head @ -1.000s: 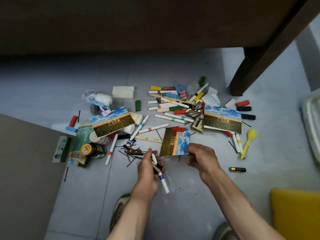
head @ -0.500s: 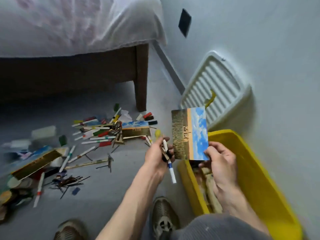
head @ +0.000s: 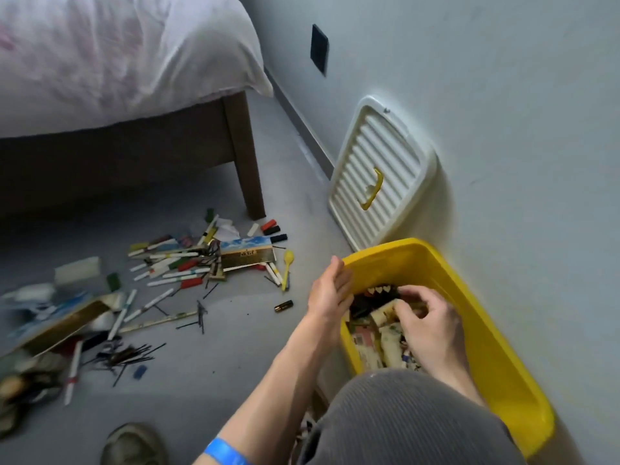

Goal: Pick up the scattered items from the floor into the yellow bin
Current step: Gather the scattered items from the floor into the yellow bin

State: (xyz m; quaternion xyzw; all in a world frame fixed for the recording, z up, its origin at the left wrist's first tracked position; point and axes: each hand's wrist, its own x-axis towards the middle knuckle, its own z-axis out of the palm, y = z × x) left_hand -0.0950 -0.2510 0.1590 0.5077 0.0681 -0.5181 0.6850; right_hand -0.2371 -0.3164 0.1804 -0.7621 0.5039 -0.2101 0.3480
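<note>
head view shows both hands over the yellow bin [head: 496, 347] beside the wall: the left hand [head: 327, 293] rests at its near rim with fingers loosely spread and holding nothing, the right hand [head: 431, 325] is down among the contents, fingers curled, its grip unclear. scattered items [head: 188, 266] lie on the floor [head: 218, 364] near the bed [head: 127, 122].

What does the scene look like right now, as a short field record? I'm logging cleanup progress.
bin: yellow bin by the wall, partly filled
left hand: left hand open, at the bin's near rim
right hand: right hand inside the bin, fingers curled among the contents
lid: white ribbed lid leaning on the wall
floor: markers, sticks and a picture card scattered; yellow spoon; small battery
</note>
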